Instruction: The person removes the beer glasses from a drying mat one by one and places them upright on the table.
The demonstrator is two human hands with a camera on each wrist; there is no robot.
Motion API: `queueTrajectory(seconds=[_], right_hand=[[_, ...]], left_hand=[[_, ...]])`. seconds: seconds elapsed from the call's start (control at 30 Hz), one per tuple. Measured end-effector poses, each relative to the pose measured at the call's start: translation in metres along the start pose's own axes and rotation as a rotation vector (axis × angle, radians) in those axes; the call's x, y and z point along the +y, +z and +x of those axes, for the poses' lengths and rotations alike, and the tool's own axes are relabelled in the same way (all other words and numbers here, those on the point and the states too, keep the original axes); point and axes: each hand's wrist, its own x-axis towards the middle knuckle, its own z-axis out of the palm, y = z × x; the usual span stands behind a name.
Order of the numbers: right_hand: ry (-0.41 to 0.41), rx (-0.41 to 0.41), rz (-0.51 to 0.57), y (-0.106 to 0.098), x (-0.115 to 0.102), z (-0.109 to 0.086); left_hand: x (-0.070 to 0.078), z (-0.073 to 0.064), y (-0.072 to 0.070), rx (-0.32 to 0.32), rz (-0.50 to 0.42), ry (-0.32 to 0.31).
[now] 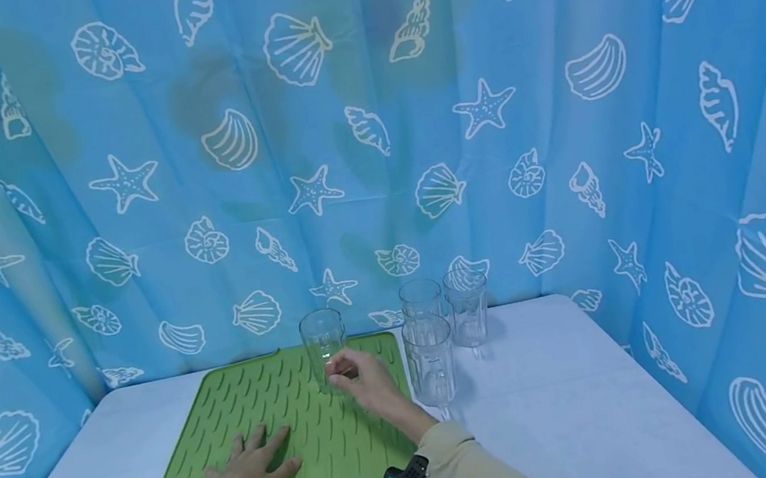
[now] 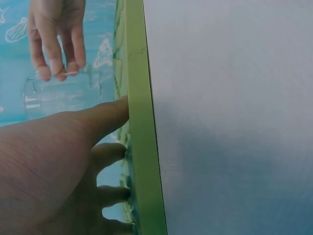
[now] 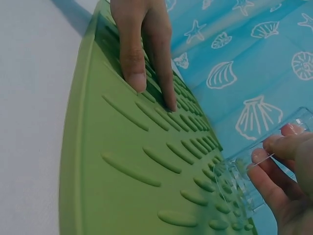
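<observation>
A clear drinking glass (image 1: pixel 320 343) stands upright over the back part of the green ridged mat (image 1: pixel 197 465). My right hand (image 1: pixel 369 381) is at that glass's right side, its fingertips against the wall and not wrapped round it. In the left wrist view, the right hand's fingers (image 2: pixel 51 44) point fairly straight at the glass (image 2: pixel 56 98). My left hand (image 1: pixel 246 476) rests with spread fingers on the front of the mat; its thumb (image 2: pixel 110 115) lies near the mat's front edge. The right wrist view shows the glass (image 3: pixel 237 191) beside the right fingers (image 3: pixel 269 181).
Right of the mat, three more clear glasses stand upright: one nearer (image 1: pixel 433 372), two behind it (image 1: pixel 422 299) (image 1: pixel 471 317). A white cloth (image 1: pixel 565 410) covers the table. A blue curtain (image 1: pixel 373 174) with white shells and starfish hangs behind and along both sides.
</observation>
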Motion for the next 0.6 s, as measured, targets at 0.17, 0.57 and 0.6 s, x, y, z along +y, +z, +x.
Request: queueTrajectory(seconds=[0.17,0.57,0.6], right_hand=[[-0.008,-0.038,-0.011,-0.003,-0.004,-0.003],[-0.072,-0.090,-0.004,-0.016,-0.011,-0.011],[-0.070,-0.093,-0.008,-0.018,-0.011,-0.012]], left_hand=[[0.001,-0.001,-0.001,-0.002,-0.001,-0.004],[0.000,-0.001,-0.001,-0.006,-0.017,0.001],[0.001,-0.001,-0.001,-0.006,-0.018,0.003]])
